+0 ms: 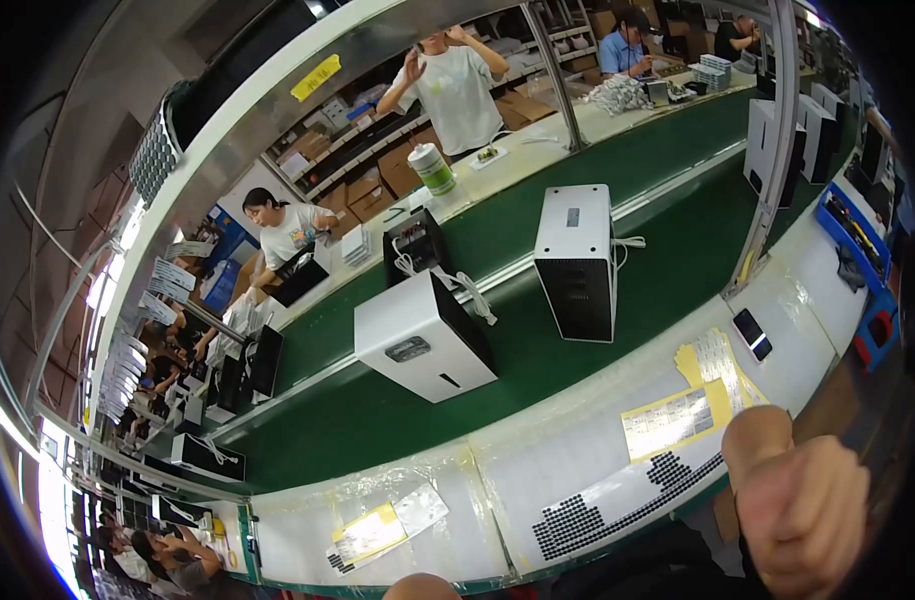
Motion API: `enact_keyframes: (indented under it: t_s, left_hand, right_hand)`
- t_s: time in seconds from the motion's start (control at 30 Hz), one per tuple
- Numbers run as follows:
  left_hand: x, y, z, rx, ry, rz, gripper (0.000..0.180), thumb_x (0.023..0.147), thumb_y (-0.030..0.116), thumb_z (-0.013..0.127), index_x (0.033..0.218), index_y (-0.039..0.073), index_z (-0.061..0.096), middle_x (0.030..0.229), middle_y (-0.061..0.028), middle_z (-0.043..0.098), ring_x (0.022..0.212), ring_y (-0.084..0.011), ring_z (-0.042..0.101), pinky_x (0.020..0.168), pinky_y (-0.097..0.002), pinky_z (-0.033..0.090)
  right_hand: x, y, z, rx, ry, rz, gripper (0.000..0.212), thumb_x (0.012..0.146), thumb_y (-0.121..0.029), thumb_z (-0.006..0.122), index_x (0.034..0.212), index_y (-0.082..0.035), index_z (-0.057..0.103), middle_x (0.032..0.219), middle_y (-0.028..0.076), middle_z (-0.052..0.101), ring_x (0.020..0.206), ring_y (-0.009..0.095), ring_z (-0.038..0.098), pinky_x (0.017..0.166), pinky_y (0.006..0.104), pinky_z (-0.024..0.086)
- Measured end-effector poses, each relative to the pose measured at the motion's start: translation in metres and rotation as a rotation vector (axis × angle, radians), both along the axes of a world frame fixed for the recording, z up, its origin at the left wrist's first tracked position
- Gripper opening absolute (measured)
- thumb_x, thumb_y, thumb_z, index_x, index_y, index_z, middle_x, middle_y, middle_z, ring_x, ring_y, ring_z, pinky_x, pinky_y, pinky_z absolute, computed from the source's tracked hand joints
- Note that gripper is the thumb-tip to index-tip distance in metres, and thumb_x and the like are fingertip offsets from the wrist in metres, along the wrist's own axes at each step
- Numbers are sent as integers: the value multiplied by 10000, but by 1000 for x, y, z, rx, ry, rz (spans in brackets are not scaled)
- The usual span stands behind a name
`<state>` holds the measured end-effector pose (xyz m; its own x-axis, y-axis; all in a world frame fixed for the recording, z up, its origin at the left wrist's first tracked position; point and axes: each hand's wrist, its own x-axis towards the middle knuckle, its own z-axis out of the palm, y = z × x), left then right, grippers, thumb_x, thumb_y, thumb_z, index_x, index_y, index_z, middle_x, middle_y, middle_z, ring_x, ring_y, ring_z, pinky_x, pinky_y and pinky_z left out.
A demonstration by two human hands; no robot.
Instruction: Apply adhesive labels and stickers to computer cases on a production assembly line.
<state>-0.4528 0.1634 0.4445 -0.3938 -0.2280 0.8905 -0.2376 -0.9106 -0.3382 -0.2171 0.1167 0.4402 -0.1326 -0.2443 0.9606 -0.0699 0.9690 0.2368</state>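
Note:
Close at the lower right is my right hand [803,510], its fingers curled in; whatever they hold, if anything, is hidden. It is raised over the near bench edge, beside a sheet of small black round pads [618,510] and pale label sheets with yellow backing [678,420]. Only a rounded bit of skin, seemingly my left hand [423,588], shows at the bottom edge; its fingers are out of sight. Nearest to it on the bench lies another yellow-and-white label sheet [373,532].
A green conveyor belt [518,375] carries white-and-black box-shaped appliances [413,335], one standing upright [575,255] at centre. A phone [753,335] and a blue tool tray [853,235] lie to the right. Metal frame posts rise beside the belt. Several people work across it.

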Motion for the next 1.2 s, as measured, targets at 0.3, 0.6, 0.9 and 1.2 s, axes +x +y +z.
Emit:
enact_keyframes:
  t_s: [0.3,0.6,0.9,1.2]
  left_hand:
    - [44,274,-234,-1544,254,181,454,836,193,602,1212,-20,464,1213,-146,414,1078,-269,475,966,-342,363]
    - [51,388,-278,-2135,145,-46,1005,637,521,823,1337,38,288,1392,-150,341,1264,-303,384,890,-552,428]
    - [76,358,-267,-2036,121,-80,726,770,355,740,1286,145,275,1365,-106,378,1208,-266,423,851,-499,400]
    - [72,289,-298,-1830,223,-293,756,856,259,645,1439,208,166,1453,-65,300,1326,-267,311,1055,-519,265]
  right_hand:
    - [31,58,-147,-475,-456,-720,323,814,-441,705,842,-125,643,666,-47,548,502,77,527,422,244,389]
    - [72,149,-250,-1593,86,-581,396,794,-83,727,1145,-70,544,883,39,699,739,143,676,672,251,534]
    - [110,241,-306,-1730,411,-318,322,809,14,676,1106,-8,552,870,98,716,856,132,665,796,260,510]
    - [126,293,-353,-2134,1027,14,569,925,-369,592,1330,-46,356,1378,174,451,1164,356,533,968,516,454]
